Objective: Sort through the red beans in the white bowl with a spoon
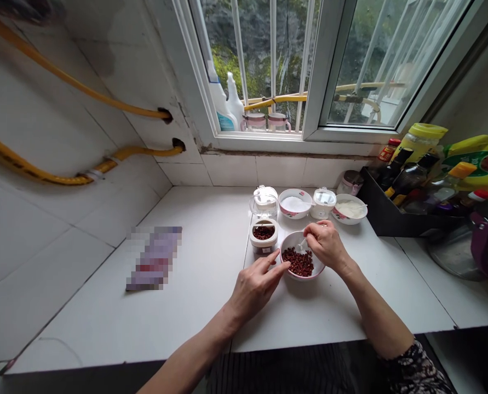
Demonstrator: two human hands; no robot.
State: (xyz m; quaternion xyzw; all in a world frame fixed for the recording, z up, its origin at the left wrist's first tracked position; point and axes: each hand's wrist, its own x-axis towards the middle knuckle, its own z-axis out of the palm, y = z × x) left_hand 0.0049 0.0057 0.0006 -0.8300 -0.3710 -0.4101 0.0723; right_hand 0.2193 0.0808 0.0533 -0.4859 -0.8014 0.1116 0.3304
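Observation:
A white bowl [320,268] holds small dark red-brown grains that look like Sichuan peppercorns [299,264]. My right hand [327,246] pinches a small clear spoon [300,245], whose tip dips into the grains. The fingers of my left hand [257,285] are stretched out, with the fingertips against the bowl's left rim. Just left of the bowl stands a small white-rimmed jar [264,239], with similar dark grains inside. Behind are a bowl of white powder or crystals [295,204] and a bowl of off-white powder [350,209].
Two white-lidded containers [265,201] [323,203] stand among the back bowls. On the right, a black box [381,210] holds several bottles, beside a metal pot [453,254]. A blurred purple packet [155,260] lies on the left of the white counter [202,328]. Yellow pipes [145,152] run along the left wall.

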